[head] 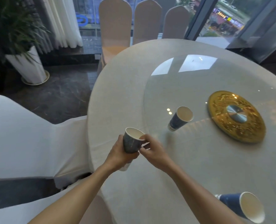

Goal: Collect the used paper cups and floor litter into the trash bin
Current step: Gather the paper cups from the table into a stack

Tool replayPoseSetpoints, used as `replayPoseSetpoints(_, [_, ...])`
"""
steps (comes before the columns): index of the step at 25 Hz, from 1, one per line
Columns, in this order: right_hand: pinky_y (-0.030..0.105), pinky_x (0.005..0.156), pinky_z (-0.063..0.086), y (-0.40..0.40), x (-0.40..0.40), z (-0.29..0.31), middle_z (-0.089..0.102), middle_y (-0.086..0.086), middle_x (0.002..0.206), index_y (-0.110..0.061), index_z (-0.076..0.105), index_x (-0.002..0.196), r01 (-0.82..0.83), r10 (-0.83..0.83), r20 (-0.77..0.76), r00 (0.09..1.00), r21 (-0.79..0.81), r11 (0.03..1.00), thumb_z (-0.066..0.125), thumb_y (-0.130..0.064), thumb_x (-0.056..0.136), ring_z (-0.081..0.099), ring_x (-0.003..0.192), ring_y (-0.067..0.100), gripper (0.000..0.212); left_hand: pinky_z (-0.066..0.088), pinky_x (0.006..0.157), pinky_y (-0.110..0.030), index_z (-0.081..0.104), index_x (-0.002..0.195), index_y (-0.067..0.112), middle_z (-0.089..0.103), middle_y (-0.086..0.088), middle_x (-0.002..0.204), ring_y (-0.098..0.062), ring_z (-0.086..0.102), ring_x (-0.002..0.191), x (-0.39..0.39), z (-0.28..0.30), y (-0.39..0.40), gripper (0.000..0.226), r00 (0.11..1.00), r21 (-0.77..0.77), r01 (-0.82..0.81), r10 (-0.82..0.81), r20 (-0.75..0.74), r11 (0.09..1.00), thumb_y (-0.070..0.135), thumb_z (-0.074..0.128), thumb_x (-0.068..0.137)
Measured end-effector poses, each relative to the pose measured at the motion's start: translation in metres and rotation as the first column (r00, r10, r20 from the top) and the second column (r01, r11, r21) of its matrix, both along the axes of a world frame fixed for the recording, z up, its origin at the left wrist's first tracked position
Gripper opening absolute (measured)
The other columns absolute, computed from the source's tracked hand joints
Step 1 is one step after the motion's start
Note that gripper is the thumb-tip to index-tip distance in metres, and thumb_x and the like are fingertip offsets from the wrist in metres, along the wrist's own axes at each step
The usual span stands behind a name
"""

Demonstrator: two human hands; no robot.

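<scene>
A blue paper cup (pixel 132 139) with a white inside is held over the near left part of the round table. My left hand (pixel 120 155) wraps around its lower body. My right hand (pixel 153 151) pinches the cup's rim on the right side with thumb and fingers. A white cup bottom (pixel 125 167) shows under my left hand, perhaps a second cup stacked below. Another blue cup (pixel 181 118) stands on the glass turntable. A third blue cup (pixel 243 207) stands at the near right edge of the view. No trash bin or floor litter is in view.
The round table (pixel 118 94) has a white cloth and a glass turntable (pixel 190 88) with a gold centre disc (pixel 235 117). White-covered chairs (pixel 21 139) stand close on my left, beige-covered chairs (pixel 114 25) at the far side. A potted plant (pixel 29 65) stands on the dark floor by the window.
</scene>
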State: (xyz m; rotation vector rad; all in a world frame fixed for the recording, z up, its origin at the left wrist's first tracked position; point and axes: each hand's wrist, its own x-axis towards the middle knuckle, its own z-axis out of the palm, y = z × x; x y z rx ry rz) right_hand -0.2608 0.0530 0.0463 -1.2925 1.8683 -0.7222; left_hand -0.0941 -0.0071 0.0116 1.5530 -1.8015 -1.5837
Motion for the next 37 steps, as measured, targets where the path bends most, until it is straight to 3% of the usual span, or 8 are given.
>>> replayPoseSetpoints(7, [0.039,0.088,0.054,-0.013,-0.120,0.010,0.061,0.008,0.115,-0.011,0.057,0.124,0.407,-0.459,-0.251,0.852,-0.235,0.883,0.075,-0.024,0.086,0.060,0.102,0.024,0.043,0.058,0.077,-0.045,0.046,0.112,0.032,0.069,0.004,0.102,-0.020,0.070,0.092,-0.069,0.008,0.011,0.065,1.000,0.040,0.012,-0.013,0.014,0.999,0.049,0.085,0.064])
replayPoseSetpoints(12, [0.045,0.112,0.035,-0.036,-0.189,-0.006,0.034,0.018,0.149,-0.011,0.028,0.152,0.320,-0.336,-0.578,0.744,-0.134,0.938,0.083,-0.048,0.072,0.034,0.137,0.037,0.104,0.060,0.078,-0.048,0.048,0.111,0.034,0.071,0.004,0.101,-0.020,0.071,0.092,-0.089,0.008,0.019,0.062,0.999,0.059,0.028,-0.029,0.017,0.998,0.052,0.083,0.063])
replayPoseSetpoints(14, [0.048,0.120,0.026,-0.049,-0.201,-0.015,0.020,0.020,0.158,-0.013,0.013,0.158,0.276,-0.264,-0.545,0.795,-0.062,0.959,0.085,-0.051,0.069,0.021,0.148,0.038,0.120,0.061,0.079,-0.049,0.050,0.111,0.034,0.071,0.005,0.101,-0.020,0.071,0.092,-0.089,0.005,0.024,0.059,0.998,0.065,0.057,-0.058,0.023,0.996,0.049,0.082,0.063])
replayPoseSetpoints(17, [0.047,0.115,0.037,-0.063,-0.208,-0.028,0.029,0.016,0.153,-0.015,0.006,0.160,0.314,-0.290,-0.394,0.872,-0.003,0.950,0.085,-0.047,0.070,0.034,0.142,0.035,0.124,0.060,0.077,-0.047,0.051,0.108,0.036,0.071,0.005,0.100,-0.019,0.071,0.092,-0.085,0.003,0.033,0.056,0.996,0.070,0.074,-0.078,0.048,0.995,0.046,0.083,0.064])
replayPoseSetpoints(25, [0.041,0.087,0.051,-0.010,-0.180,-0.010,0.045,0.008,0.133,-0.018,0.036,0.141,0.332,-0.343,-0.198,0.918,-0.090,0.939,0.088,-0.040,0.071,0.058,0.112,0.031,0.089,0.061,0.084,-0.048,0.044,0.126,0.031,0.068,0.002,0.111,-0.021,0.069,0.102,-0.081,0.031,0.034,0.064,0.998,0.052,0.051,-0.049,-0.031,0.997,0.031,0.086,0.077])
replayPoseSetpoints(30, [0.039,0.099,0.048,0.074,-0.135,0.002,0.050,0.000,0.133,-0.024,0.026,0.151,0.340,-0.340,-0.032,0.940,-0.016,0.940,0.091,-0.044,0.064,0.052,0.118,0.018,0.110,0.060,0.070,-0.024,0.049,0.131,0.015,0.069,-0.006,0.115,-0.021,0.071,0.105,-0.090,0.068,0.030,0.071,0.965,-0.064,-0.092,0.073,-0.252,0.994,0.031,0.088,0.074])
replayPoseSetpoints(34, [0.029,0.082,0.053,0.136,-0.089,0.003,0.064,-0.007,0.116,-0.034,0.045,0.126,0.356,-0.356,0.094,0.930,0.018,0.934,0.092,-0.037,0.064,0.064,0.105,0.015,0.078,0.063,0.073,-0.021,0.049,0.140,0.012,0.069,-0.009,0.126,-0.022,0.070,0.111,-0.097,0.096,0.044,0.058,0.912,-0.083,-0.059,0.020,-0.410,0.995,0.018,0.079,0.090])
replayPoseSetpoints(37, [0.030,0.085,0.057,0.172,-0.061,0.005,0.064,-0.009,0.118,-0.042,0.046,0.129,0.374,-0.372,0.164,0.914,0.016,0.927,0.091,-0.037,0.061,0.064,0.104,0.007,0.081,0.060,0.068,-0.018,0.054,0.134,0.015,0.071,-0.005,0.120,-0.016,0.070,0.103,-0.100,0.097,0.075,0.058,0.908,-0.044,0.001,-0.019,-0.418,0.999,0.030,0.082,0.086])
